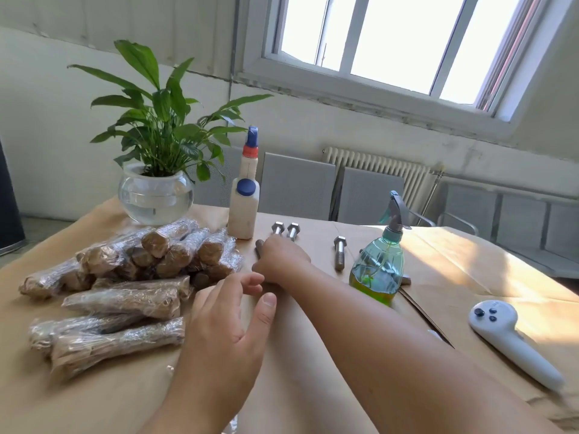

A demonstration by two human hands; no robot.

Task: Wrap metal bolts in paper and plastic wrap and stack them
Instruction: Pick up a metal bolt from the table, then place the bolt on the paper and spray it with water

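My right hand reaches toward twelve o'clock, fingers curled over a dark bolt on the paper-covered bench; I judge I'm fetching the next one to wrap, though I cannot tell if the grip is closed. My left hand hovers relaxed and empty at six o'clock. Bare bolts wait at one o'clock; wrapped bundles are stacked at nine o'clock, clear of my working space.

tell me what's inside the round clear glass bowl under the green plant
The glass bowl holds clear water, with a white inner pot at the top carrying the plant. Roots are not visible.
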